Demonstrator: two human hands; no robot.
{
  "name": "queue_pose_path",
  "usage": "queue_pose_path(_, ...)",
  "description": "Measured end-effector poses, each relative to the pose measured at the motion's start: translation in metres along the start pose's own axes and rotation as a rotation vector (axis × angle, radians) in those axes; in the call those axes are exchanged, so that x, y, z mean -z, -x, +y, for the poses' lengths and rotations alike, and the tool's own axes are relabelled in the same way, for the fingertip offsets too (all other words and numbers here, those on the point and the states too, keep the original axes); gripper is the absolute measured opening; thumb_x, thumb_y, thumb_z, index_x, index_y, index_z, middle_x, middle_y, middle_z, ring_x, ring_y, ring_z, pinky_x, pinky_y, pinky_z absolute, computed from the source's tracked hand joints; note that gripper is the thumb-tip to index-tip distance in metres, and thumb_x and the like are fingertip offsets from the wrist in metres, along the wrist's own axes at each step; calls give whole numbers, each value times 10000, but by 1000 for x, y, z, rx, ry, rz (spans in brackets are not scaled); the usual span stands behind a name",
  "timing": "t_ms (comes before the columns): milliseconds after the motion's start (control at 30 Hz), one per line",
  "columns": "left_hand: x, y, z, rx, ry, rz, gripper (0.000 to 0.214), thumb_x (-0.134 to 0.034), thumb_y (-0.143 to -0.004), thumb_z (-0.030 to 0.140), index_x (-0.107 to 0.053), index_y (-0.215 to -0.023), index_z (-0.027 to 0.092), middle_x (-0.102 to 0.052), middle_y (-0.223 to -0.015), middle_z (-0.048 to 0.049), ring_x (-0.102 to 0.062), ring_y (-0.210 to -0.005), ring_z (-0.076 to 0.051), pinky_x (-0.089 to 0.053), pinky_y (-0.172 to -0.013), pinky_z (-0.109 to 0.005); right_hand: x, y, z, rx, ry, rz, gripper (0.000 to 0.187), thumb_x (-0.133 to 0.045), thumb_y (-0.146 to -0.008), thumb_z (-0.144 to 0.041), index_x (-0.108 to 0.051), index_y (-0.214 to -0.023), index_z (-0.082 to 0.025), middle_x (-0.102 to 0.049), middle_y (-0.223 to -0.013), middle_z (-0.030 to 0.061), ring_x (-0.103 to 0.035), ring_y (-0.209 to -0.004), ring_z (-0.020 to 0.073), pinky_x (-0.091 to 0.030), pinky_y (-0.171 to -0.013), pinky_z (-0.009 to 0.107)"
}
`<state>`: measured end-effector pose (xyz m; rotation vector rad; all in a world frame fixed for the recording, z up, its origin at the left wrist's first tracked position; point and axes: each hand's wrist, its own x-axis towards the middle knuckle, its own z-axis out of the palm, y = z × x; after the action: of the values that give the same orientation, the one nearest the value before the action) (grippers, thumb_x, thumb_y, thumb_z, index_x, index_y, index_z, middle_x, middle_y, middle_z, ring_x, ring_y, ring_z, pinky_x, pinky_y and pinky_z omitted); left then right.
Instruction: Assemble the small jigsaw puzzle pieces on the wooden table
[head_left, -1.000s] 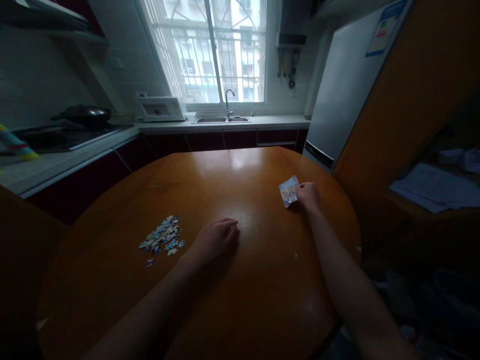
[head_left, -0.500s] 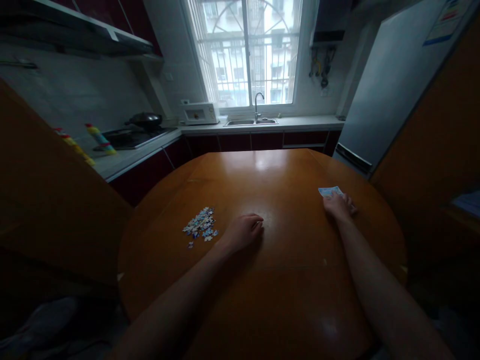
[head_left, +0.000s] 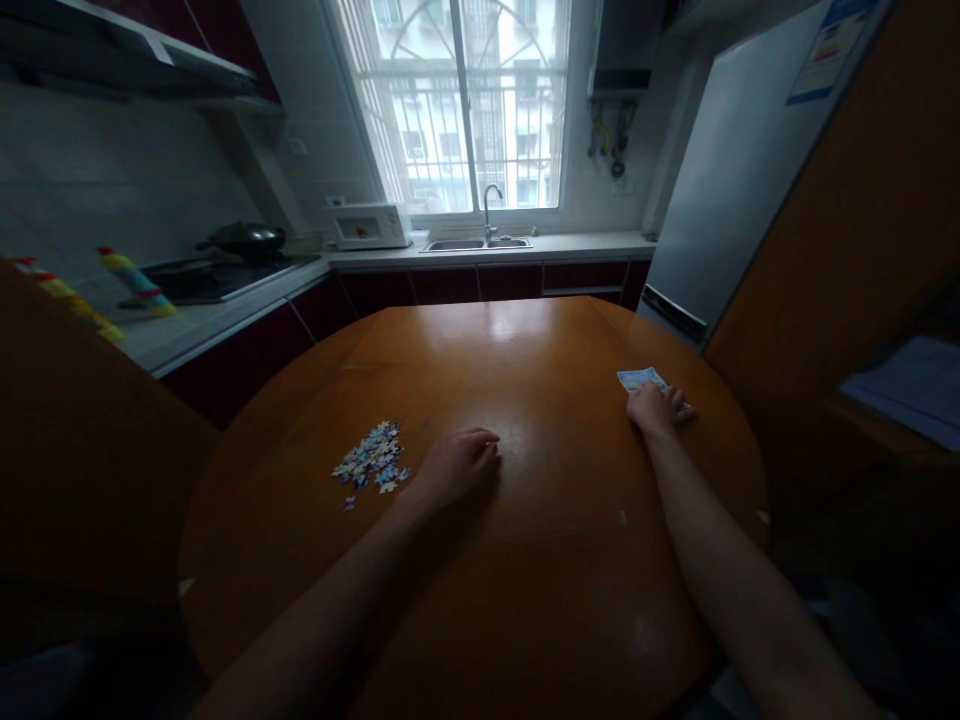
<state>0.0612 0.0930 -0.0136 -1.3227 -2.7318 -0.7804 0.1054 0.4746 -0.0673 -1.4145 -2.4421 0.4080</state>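
My left hand (head_left: 459, 465) rests on the brown wooden table (head_left: 525, 600) with its fingers curled together. A tiny pale spot shows at its fingertips, too small to name. Just left of this hand lies a loose heap of jigsaw puzzle pieces (head_left: 373, 455), white and blue, with one stray piece (head_left: 349, 503) nearer to me. Over at the table's right side, my right hand (head_left: 655, 408) is closed over a small light-blue printed picture card (head_left: 639, 378). The card's far-left part sticks out past the hand; its middle is covered.
Beyond the table runs a counter with a sink (head_left: 457, 244), a white microwave (head_left: 369, 227) and a stove with a dark wok (head_left: 246, 240). Yellow bottles (head_left: 135, 280) stand at left. A fridge (head_left: 727, 180) is at right, papers (head_left: 911, 385) on a shelf nearer me.
The whole view has swung a little to the right, so everything appears farther left. Both hands, the puzzle pieces and the card keep about the same places on the table.
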Motion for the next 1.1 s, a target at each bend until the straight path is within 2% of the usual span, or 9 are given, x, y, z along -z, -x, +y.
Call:
queue_pose_path(133, 3, -1, -11, 18, 1, 40, 354, -474, -980, 354, -757, -1110, 187, -751, -1143, -98, -708, -1015, -243, -534, -898, -344, 7, 7, -4, -14, -37, 67, 487, -387, -964, -347, -616, -1324, -112, -375, -1560, 302, -237, -1505, 431, -158, -1117, 745)
queue_pose_path(267, 20, -4, -36, 65, 20, 165, 375, -480, -959, 379, -765, -1087, 171, -765, -1106, -101, -713, -1016, -247, -533, -945, -355, 17, 29, -29, 172, -95, 93, 492, -399, -977, -371, -602, -1363, -142, -341, -1608, 255, -182, -1534, 400, -140, -1143, 722)
queue_pose_path(400, 52, -5, -72, 281, 30, 339, 395, -491, -936, 382, -758, -1123, 159, -751, -1186, -102, -692, -1121, -247, -507, -1041, -364, 25, 66, -60, 394, -136, 59, 526, -416, -990, -394, -557, -1430, -143, -309, -1634, 225, -176, -1545, 360, -126, -1181, 667)
queue_pose_path(500, 77, 7, -99, 402, -18, 385, 439, -450, -955, 375, -729, -1197, 137, -731, -1237, -119, -675, -1172, -254, -503, -1061, -382, 21, 92, -75, 547, -146, -35, 521, -450, -979, -388, -561, -1432, -154, -314, -1638, 202, -192, -1544, 340, -151, -1197, 618)
queue_pose_path(600, 90, 36, -122, 485, -55, 397, 464, -434, -972, 391, -703, -1243, 126, -694, -1307, -134, -641, -1242, -264, -465, -1114, -398, 9, 112, -82, 660, -146, -119, 498, -477, -973, -366, -586, -1408, -150, -348, -1624, 200, -238, -1533, 330, -177, -1210, 580)
queue_pose_path(733, 79, 79, -142, 545, -82, 369, 559, -357, -1009, 421, -591, -1380, 75, -569, -1459, -183, -533, -1378, -282, -394, -1181, -444, -6, 126, -86, 743, -166, -198, 459, -481, -976, -341, -624, -1366, -145, -394, -1599, 197, -283, -1518, 330, -228, -1209, 545)
queue_pose_path(833, 61, 88, -146, 529, -86, 296, 592, -419, -987, 454, -563, -1407, 61, -515, -1505, -202, -433, -1457, -313, -292, -1235, -490, -10, 129, -88, 757, -213, -215, 467, -475, -984, -348, -626, -1359, -115, -445, -1559, 209, -326, -1496, 327, -263, -1207, 494)
queue_pose_path(967, 37, 67, -130, 435, -65, 235, 581, -437, -988, 474, -542, -1433, 117, -507, -1524, -159, -407, -1476, -286, -278, -1246, -470, -8, 130, -92, 754, -292, -199, 475, -452, -997, -362, -611, -1366, -109, -507, -1499, 201, -436, -1420, 293, -328, -1180, 423)
queue_pose_path(1100, 9, 34, -95, 332, -41, 233, 517, -486, -969, 383, -576, -1384, 88, -574, -1445, -189, -503, -1401, -275, -343, -1218, -450, -6, 135, -94, 780, -329, -235, 453, -463, -991, -350, -637, -1321, -93, -548, -1441, 210, -470, -1380, 290, -355, -1159, 406)
